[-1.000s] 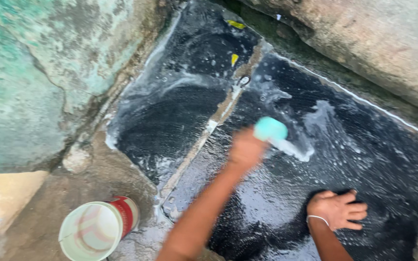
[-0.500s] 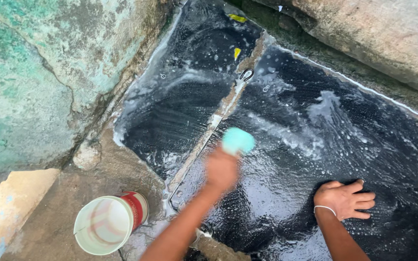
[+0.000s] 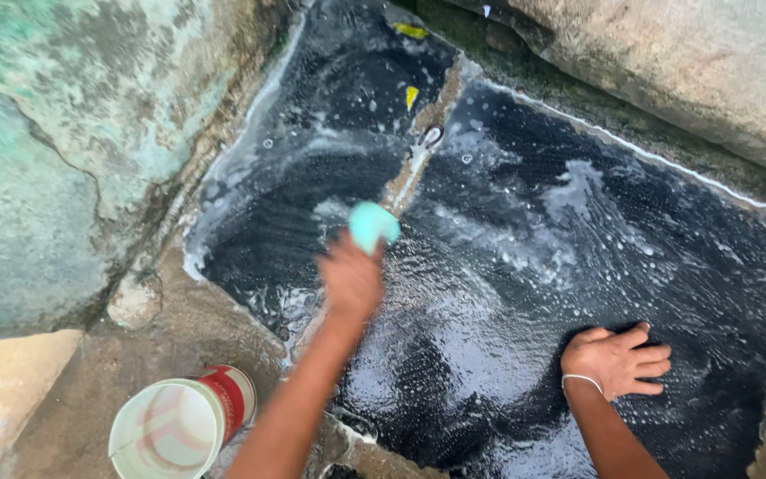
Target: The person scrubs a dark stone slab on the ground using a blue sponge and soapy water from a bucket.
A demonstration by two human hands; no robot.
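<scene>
Left hand (image 3: 350, 282) closed around small turquoise scrubbing pad (image 3: 372, 225), pressed on soapy wet black fabric (image 3: 525, 266) spread over stone floor. Right hand (image 3: 618, 362) flat, fingers spread, holding nothing, pinning fabric. Pad likely light, soft, slippery; best gripped across top. White plastic bucket (image 3: 175, 426) lower left.

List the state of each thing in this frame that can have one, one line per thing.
Left hand: gripping a turquoise scrubber, blurred.
Turquoise scrubber: held against the wet black mat.
Right hand: flat, fingers spread, pressed on the mat.
Black mat: wet, soapy, spread on the ground.
White bucket: tipped on its side, opening toward the camera, nothing visible inside.
Wristband: on the right wrist.
</scene>
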